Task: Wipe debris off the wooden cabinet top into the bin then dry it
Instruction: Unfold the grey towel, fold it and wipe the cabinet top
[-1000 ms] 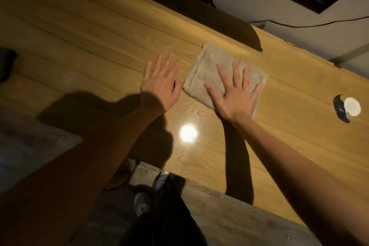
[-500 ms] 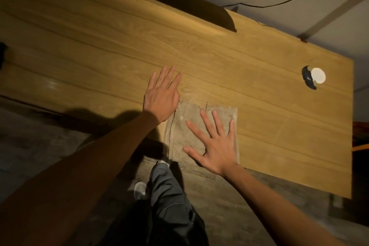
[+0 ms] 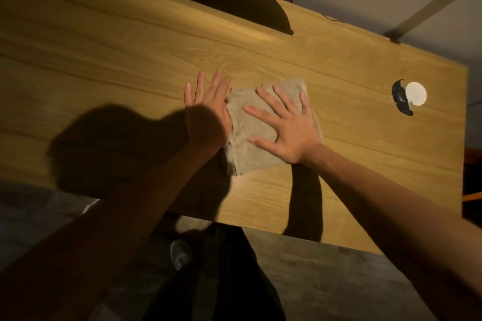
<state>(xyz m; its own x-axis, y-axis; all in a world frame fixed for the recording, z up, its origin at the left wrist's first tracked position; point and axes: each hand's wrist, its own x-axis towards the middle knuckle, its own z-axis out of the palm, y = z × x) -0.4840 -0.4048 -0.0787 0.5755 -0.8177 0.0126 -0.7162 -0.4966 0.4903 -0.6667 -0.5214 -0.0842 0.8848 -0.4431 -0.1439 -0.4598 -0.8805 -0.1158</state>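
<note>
Here the right hand presses its flat, spread fingers on the cloth mid-cabinet top for wiping, while the left hand, flat beside it, steadies.

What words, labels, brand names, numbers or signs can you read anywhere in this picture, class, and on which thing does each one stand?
None: no readable text shows anywhere in the view.
Cloth: plain, no tag or label in view.
Wooden cabinet top: only wood grain.
White round disc: blank, nothing printed that can be made out.
Dark thing beside the disc: too dark to tell whether it bears any mark.
</note>
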